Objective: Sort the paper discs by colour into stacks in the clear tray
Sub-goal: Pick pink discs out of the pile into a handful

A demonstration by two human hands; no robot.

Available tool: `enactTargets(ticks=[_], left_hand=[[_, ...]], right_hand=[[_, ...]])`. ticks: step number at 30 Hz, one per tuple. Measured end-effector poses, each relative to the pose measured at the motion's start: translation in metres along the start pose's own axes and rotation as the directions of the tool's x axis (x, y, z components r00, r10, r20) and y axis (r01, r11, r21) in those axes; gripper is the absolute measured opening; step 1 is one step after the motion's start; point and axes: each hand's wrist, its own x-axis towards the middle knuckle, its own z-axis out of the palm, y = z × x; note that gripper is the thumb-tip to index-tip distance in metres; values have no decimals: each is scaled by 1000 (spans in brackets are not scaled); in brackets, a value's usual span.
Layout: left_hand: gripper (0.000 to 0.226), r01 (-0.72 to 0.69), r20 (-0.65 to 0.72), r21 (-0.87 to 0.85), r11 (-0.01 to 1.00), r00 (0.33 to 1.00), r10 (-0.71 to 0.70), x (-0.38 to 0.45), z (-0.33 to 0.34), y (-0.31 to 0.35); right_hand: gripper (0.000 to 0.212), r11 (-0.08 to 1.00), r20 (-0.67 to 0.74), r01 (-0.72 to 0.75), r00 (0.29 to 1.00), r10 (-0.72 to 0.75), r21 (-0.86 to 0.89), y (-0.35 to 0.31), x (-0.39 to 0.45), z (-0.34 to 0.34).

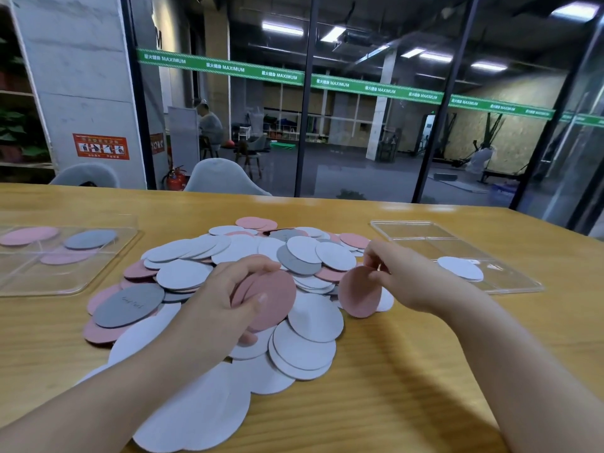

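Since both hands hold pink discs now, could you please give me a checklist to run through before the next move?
1. Left hand grips pink discs: ok.
2. Right hand pinches one pink disc: ok.
3. Held discs match in colour: ok.
4. Left tray holds a pink stack, apart from grey stack: ok.
5. Right tray holds only white discs: ok.
6. Number of discs in the left hand: cannot tell.

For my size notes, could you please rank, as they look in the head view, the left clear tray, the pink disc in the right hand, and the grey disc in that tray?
1. left clear tray
2. pink disc, nearer the camera, held by the right hand
3. grey disc; these two look alike, so unsure
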Motion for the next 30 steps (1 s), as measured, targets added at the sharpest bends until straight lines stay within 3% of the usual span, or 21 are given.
enactTargets(ticks=[4,7,12,16,22,30], left_hand=[[51,-4,-3,-2,1000,1000,4,-1,1,1],[51,-5,-7,8,1000,1000,5,-1,1,1],[46,6,-9,11,1000,1000,-5,0,0,1],[26,7,31,-61,998,1000,-6,-3,1,8],[38,0,4,-31,1000,1000,0,-3,0,6],[53,-2,-5,29,1000,1000,2,-2,-1,0]], right_hand=[[14,991,-110,115,988,-107,73,-4,-4,-8],[15,952,-180,202,970,-162,230,-11,-8,-11],[13,834,-104,259,966,-239,487,-32,-7,6],[14,824,-123,241,971,-207,513,-44,-5,25],[6,752,-150,260,965,-214,606,-52,-7,32],[9,884,-265,147,964,-27,444,-22,11,34]])
